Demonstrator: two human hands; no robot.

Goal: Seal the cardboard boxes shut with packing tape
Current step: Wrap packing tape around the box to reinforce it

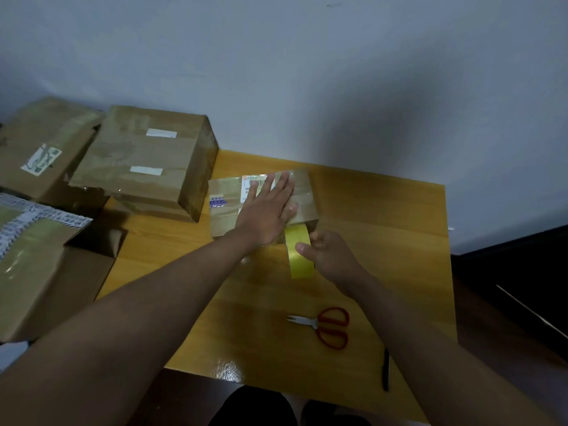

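While left hand [266, 210] presses flat, fingers straight, on small box [304, 192], right hand [325, 252] at 5 o'clock pinches tape roll [299, 252]; scissors [325, 325] at 6 o'clock on table [384, 210].

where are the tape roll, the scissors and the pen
tape roll [299, 252], head view, on its yellow outer band
scissors [333, 327], head view, on the red handles
pen [386, 372], head view, mid-barrel, near the table's front edge

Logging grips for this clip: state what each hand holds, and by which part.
The right hand grips the yellow tape roll by its rim, thumb on the outer face. The left hand holds nothing; it presses flat on top of the small box.
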